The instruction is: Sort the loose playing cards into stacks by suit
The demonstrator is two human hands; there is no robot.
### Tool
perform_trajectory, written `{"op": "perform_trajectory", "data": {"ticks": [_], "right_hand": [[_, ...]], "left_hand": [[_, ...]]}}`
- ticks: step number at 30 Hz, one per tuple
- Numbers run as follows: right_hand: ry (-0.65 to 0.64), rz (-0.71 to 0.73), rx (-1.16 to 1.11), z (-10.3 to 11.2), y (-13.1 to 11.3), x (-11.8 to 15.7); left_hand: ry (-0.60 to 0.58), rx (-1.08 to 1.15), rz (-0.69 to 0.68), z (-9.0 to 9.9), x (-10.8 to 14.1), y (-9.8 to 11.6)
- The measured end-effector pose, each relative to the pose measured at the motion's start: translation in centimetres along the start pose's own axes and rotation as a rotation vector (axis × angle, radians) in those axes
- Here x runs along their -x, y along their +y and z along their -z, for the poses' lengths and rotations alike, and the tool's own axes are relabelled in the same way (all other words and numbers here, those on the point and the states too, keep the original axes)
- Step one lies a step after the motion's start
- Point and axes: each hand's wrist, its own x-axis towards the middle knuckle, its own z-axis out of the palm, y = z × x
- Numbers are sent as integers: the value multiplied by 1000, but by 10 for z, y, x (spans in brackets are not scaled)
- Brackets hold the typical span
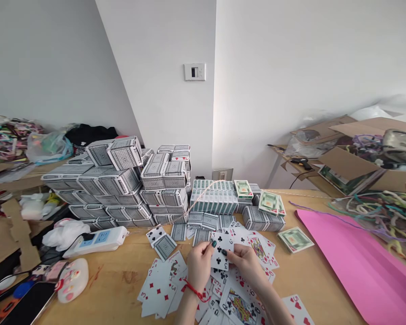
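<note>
Head-worn view, forward and down

A white power strip (114,239) and a phone (29,304) lie at the left. A pink sheet (352,257) lies at the right, and a switch plate (195,72) sits on the wall (162,99).

- Here come the playing cards (155,285), smooth printed paper, a faint sheen catching the light
- Beneath them the tabletop (115,284), pale wood-look, smooth, softly shiny
- Over to the power strip (113,237), hard white plastic, smooth
- And look at that phone (29,304), dark and glossy
- Plastic bag (49,148) now, thin, crinkled, see-through
- Pink sheet (355,266), smooth, paper or plastic, can't tell
- Cardboard box (338,158), brown, matt
- And the wall (291,58), smooth, plain matt
</note>
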Motion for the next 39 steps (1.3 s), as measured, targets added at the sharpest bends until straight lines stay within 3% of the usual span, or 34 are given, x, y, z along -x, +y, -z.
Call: {"op": "perform_trajectory", "data": {"ticks": [5,13,20,23,29,34,39], "right_hand": [[18,-34,69,-4,4,0],[79,-17,29,-6,3,1],[-162,-3,-130,0,-11,5],[-189,-7,-145,0,-12,5],[-73,63,-7,-6,-7,2],[97,153,189,-19,-1,5],[301,234,352,-28,9,6]], "left_hand": [[129,-161,-92,-7,3,0],[64,-263,-191,-9,4,2],[151,-364,-270,-13,8,-3],[188,-440,-328,-13,10,-6],[262,-598,-525,-11,13,-6],[294,-705,-716,-14,19,0],[294,-753,-767,-15,20,1]]}}
